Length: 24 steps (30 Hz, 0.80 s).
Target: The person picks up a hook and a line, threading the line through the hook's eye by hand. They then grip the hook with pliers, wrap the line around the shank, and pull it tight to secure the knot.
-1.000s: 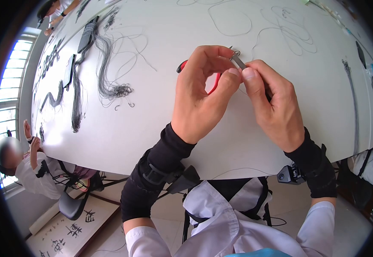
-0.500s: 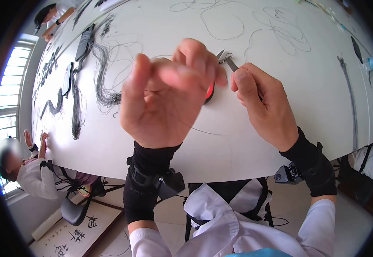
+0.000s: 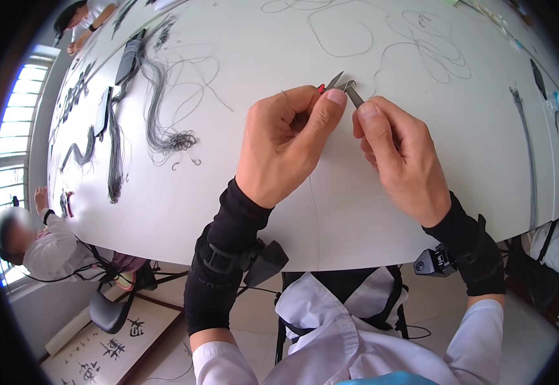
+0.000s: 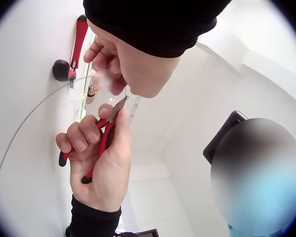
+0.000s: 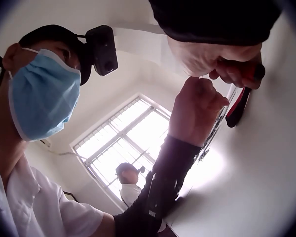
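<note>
My right hand [image 3: 404,157] grips red-and-black pliers [image 4: 104,140], their grey jaws pointing up and left in the head view. A small dark hook [image 3: 352,84] is at the jaw tips. Just left of it, my left hand [image 3: 289,144] has its thumb against the curled index finger, pinching a thin line [image 4: 27,116] that arcs away in the left wrist view. Behind the left fingertips lies a second red-handled tool [image 4: 79,42], its pointed blades [image 3: 335,80] showing in the head view.
Bundles of dark line [image 3: 154,109] and tangled hooks [image 3: 182,140] lie on the white table [image 3: 228,224] at the left. Loose line coils [image 3: 420,58] are beyond my hands, and a long bundle [image 3: 528,154] is at the right. Other people sit around the table.
My left hand first swung left, away from the pliers, then came back beside their tips with thumb and index finger together. The right hand keeps its grip and has barely moved.
</note>
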Each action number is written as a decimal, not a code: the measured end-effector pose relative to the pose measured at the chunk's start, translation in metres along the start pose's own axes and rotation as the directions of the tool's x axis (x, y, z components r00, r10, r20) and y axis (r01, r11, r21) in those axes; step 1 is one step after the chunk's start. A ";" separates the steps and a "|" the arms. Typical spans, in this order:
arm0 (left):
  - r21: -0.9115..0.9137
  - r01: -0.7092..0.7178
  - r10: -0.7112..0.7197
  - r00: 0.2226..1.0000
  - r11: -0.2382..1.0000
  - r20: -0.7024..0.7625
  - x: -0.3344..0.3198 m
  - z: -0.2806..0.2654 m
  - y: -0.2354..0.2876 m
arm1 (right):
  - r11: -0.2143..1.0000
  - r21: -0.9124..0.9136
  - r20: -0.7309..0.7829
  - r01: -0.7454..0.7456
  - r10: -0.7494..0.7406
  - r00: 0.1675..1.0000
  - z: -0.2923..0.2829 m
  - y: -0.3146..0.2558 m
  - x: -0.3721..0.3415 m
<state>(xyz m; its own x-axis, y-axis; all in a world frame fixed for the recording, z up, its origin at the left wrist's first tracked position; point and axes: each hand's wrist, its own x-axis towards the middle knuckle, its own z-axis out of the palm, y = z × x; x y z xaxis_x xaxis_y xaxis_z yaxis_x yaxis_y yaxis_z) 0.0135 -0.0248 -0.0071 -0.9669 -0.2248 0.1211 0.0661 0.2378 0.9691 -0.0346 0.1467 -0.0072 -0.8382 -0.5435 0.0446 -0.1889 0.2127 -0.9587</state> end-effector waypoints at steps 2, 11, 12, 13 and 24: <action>-0.030 0.026 -0.026 1.000 0.999 0.008 -0.001 0.000 -0.002 | 1.000 0.011 0.008 -0.017 0.017 1.000 0.000 0.001 0.000; -0.755 -0.115 0.201 0.979 0.646 0.023 0.008 -0.009 -0.011 | 0.995 0.048 0.038 -0.088 0.086 0.996 0.000 0.003 -0.001; -0.801 -0.095 0.227 0.972 0.591 0.052 0.009 -0.011 -0.011 | 0.995 0.052 0.038 -0.090 0.088 0.995 0.001 0.003 -0.001; -0.843 -0.069 0.253 0.964 0.534 0.081 0.009 -0.013 -0.010 | 0.995 0.052 0.041 -0.090 0.088 0.995 0.001 0.003 -0.001; -0.002 -0.011 0.011 1.000 1.000 0.025 0.001 -0.009 0.002 | 0.989 0.077 0.065 -0.123 0.118 0.991 -0.001 0.002 -0.001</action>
<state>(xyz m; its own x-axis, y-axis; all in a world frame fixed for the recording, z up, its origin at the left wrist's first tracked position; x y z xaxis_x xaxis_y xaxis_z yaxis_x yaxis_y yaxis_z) 0.0147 -0.0332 -0.0027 -0.9720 -0.1986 0.1260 0.0769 0.2380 0.9682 -0.0347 0.1489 -0.0092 -0.8197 -0.5661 -0.0876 -0.0442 0.2150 -0.9756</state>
